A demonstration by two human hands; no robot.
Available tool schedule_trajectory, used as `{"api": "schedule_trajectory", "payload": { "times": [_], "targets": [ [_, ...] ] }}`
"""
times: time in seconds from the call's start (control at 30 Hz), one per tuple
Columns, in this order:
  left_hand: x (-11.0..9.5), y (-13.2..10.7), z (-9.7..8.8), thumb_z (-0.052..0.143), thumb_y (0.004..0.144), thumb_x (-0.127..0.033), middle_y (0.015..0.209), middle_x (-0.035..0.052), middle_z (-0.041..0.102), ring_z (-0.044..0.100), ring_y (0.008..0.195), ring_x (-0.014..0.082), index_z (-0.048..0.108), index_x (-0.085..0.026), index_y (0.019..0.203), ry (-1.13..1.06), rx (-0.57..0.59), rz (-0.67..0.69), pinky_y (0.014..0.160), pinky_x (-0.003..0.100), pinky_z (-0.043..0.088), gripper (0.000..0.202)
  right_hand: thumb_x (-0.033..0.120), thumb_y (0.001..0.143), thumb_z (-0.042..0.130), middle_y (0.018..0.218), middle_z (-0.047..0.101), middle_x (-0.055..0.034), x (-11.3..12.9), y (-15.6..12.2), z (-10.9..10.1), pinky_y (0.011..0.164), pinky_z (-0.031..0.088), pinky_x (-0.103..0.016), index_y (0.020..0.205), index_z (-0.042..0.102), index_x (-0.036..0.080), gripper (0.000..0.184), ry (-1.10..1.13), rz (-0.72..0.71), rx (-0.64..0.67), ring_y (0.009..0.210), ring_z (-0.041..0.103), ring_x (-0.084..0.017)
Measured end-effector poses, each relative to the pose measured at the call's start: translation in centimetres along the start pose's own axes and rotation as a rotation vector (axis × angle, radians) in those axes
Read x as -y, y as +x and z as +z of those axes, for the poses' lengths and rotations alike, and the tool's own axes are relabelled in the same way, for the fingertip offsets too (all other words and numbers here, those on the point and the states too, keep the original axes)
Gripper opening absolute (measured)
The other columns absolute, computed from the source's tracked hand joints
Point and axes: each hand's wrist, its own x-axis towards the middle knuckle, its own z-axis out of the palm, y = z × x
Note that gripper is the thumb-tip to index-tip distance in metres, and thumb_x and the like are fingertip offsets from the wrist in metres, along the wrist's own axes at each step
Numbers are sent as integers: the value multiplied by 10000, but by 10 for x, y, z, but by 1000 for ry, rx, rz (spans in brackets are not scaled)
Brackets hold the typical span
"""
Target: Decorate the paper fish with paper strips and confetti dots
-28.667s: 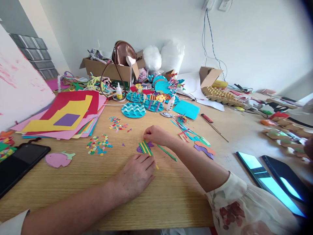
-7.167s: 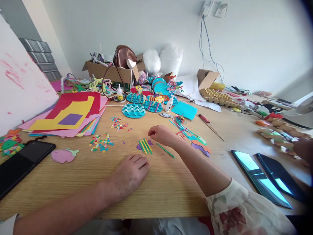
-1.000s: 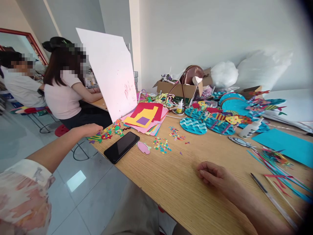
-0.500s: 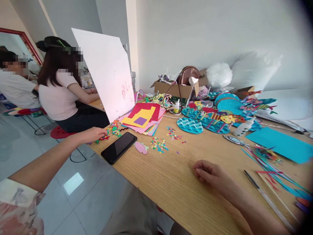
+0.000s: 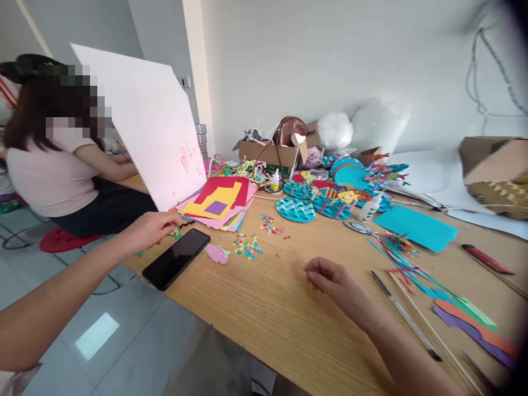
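Observation:
My left hand (image 5: 154, 226) reaches over small coloured paper cut-outs (image 5: 175, 234) at the table's left edge. Its fingers are bent together and pointing down; whatever lies under the fingertips is hidden. A dark wavy strip (image 5: 188, 224) shows just beyond them. Close by lie a black phone (image 5: 177, 259) and a pink paper fish (image 5: 216, 254). Over bare wood, my right hand (image 5: 328, 276) rests with fingers curled and thumb against the index finger, nothing visible in it. Scattered paper dots (image 5: 247, 247) and small paper bits (image 5: 270, 225) lie between the hands.
Coloured paper sheets (image 5: 218, 203) lie before an upright white board (image 5: 152, 126); a person (image 5: 53, 159) sits behind it. Blue wavy ovals (image 5: 295, 210), glue bottles (image 5: 370, 208) and a cardboard box (image 5: 268, 152) stand farther back. A pen (image 5: 406, 316) and paper strips (image 5: 474, 327) lie right.
My view has turned to the right. Across the table, my left hand has shifted rightward onto the green cut-outs near the wavy strip. My right hand keeps its curled pose.

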Motion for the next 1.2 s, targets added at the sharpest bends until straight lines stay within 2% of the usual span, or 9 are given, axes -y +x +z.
{"api": "schedule_trajectory", "payload": {
  "times": [0.07, 0.13, 0.27, 0.4, 0.5, 0.7, 0.83, 1.03, 1.2],
  "targets": [
    [-23, -2, 24, 663, 601, -188, 577, -22, 599, 500, 531, 140, 671, -249, 643, 239, 52, 229, 491, 190, 336, 75, 297, 730, 455, 622, 559, 6, 12, -5, -6, 515, 398, -233, 762, 526, 186, 136, 9, 0, -88, 560, 517, -118],
    [-42, -4, 51, 649, 633, -209, 588, -18, 610, 524, 570, 157, 677, -259, 701, 309, 103, 393, 544, 207, 357, 89, 290, 739, 449, 615, 565, 6, 24, -13, -14, 533, 410, -236, 775, 530, 192, 132, -59, -2, -149, 568, 535, -122],
    [-64, 4, 101, 575, 704, -175, 756, 2, 658, 572, 697, 174, 675, -262, 753, 334, 213, 567, 650, 224, 376, 141, 261, 772, 440, 639, 597, 5, 35, -36, -33, 530, 379, -232, 780, 548, 215, 118, -321, -14, -205, 582, 541, -121],
    [-85, 12, 144, 494, 771, -155, 825, 19, 637, 567, 777, 175, 637, -232, 823, 424, 405, 702, 696, 241, 387, 171, 246, 791, 419, 656, 600, -1, 24, -57, -52, 532, 358, -236, 777, 551, 213, 137, -486, 14, -233, 605, 530, -128],
    [-106, 9, 174, 412, 821, -118, 873, 36, 606, 558, 812, 172, 591, -185, 864, 621, 539, 840, 712, 266, 407, 197, 219, 795, 403, 653, 594, 8, 11, -65, -60, 529, 343, -229, 765, 552, 206, 153, -544, 87, -198, 587, 518, -120],
    [-125, -1, 227, 427, 817, -94, 810, 43, 574, 547, 777, 176, 535, -165, 805, 831, 633, 1146, 681, 282, 434, 130, 165, 793, 406, 765, 640, -26, -8, -69, -64, 559, 309, -238, 779, 574, 200, 172, -801, 280, -169, 688, 554, -150],
    [-122, -1, 244, 439, 812, -88, 791, 37, 571, 543, 770, 186, 520, -173, 795, 838, 663, 1196, 647, 290, 445, 118, 161, 794, 417, 805, 637, -48, -14, -72, -62, 601, 317, -245, 800, 575, 188, 160, -823, 362, -168, 727, 555, -157],
    [-127, 0, 256, 424, 807, -72, 859, 52, 580, 550, 818, 192, 523, -161, 846, 787, 696, 1099, 696, 308, 456, 139, 186, 776, 450, 822, 609, -40, -17, -69, -59, 601, 319, -236, 767, 561, 185, 112, -775, 433, -148, 724, 539, -143],
    [-135, -33, 255, 421, 816, -86, 850, 28, 567, 531, 787, 177, 506, -181, 823, 694, 740, 1140, 690, 304, 448, 128, 155, 757, 429, 772, 609, -31, -24, -64, -57, 587, 300, -234, 715, 543, 185, 125, -790, 439, -148, 725, 536, -146]
  ]
}}
